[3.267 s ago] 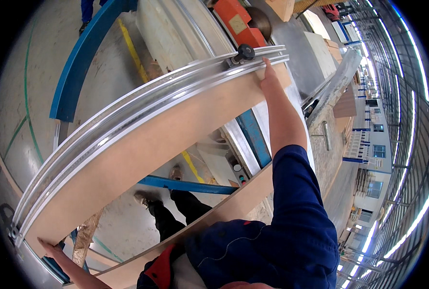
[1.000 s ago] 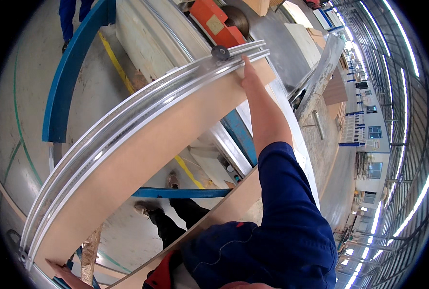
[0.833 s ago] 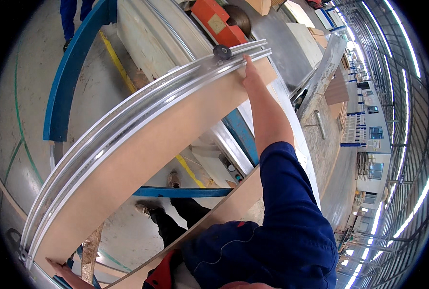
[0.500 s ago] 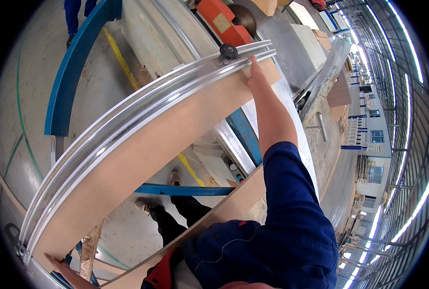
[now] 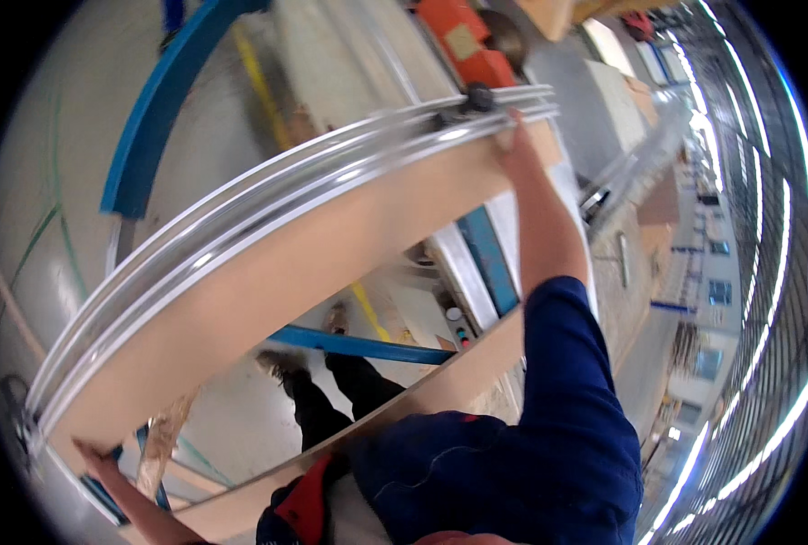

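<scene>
A long tan wooden board (image 5: 277,282) lies along a silvery metal fence rail (image 5: 241,218), which bends across the view. My right hand (image 5: 517,141) grips the board near its far right end, close to a black round knob (image 5: 480,96) on the rail. At the board's near left end, my left hand (image 5: 97,459) holds its edge, with some fingers hidden under the wood. Another tan board (image 5: 458,372) runs in front of my body, its surface partly covered by my jacket.
A blue metal frame bar (image 5: 359,345) crosses above my feet. Beyond the rail stands an orange machine part (image 5: 463,45) beside a dark round blade. A curved-looking blue beam (image 5: 154,118) is at the upper left. To the right lies a worktable (image 5: 635,272) with a metal handle.
The whole view has shifted, so the rail and right hand appear farther right and the left hand a little higher. Both hands stay on the board.
</scene>
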Available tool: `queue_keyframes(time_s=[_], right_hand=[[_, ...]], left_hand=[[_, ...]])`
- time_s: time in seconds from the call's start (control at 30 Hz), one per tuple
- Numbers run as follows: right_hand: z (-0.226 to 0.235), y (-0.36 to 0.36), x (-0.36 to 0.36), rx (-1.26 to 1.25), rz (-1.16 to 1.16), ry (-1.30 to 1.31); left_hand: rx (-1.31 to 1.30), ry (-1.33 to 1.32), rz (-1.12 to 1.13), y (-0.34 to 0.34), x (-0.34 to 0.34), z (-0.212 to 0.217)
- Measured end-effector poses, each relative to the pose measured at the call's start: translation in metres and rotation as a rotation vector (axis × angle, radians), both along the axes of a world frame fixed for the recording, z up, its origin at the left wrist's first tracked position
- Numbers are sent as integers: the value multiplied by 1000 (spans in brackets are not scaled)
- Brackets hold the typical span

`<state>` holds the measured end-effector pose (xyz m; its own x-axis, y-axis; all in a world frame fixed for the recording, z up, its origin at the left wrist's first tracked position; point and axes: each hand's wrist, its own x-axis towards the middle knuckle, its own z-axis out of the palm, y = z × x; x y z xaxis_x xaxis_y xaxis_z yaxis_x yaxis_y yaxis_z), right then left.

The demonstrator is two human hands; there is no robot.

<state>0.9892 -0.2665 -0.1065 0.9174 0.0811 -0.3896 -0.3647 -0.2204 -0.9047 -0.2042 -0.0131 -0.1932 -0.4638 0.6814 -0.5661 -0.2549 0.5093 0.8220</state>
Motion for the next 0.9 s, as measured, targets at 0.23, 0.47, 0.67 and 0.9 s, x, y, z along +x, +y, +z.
queue_keyframes(time_s=[0.23, 0.47, 0.67, 0.9], right_hand=[[16, -30, -1, -474, 990, -811], [26, -2, 21, -112, 258, 115], [32, 1, 18, -132, 272, 136], [34, 1, 16, -100, 270, 166]], left_hand=[[118, 298, 210, -25, 22, 5], [159, 466, 387, -17, 103, 44], [141, 453, 392, -21, 126, 66], [135, 512, 357, -21, 131, 71]])
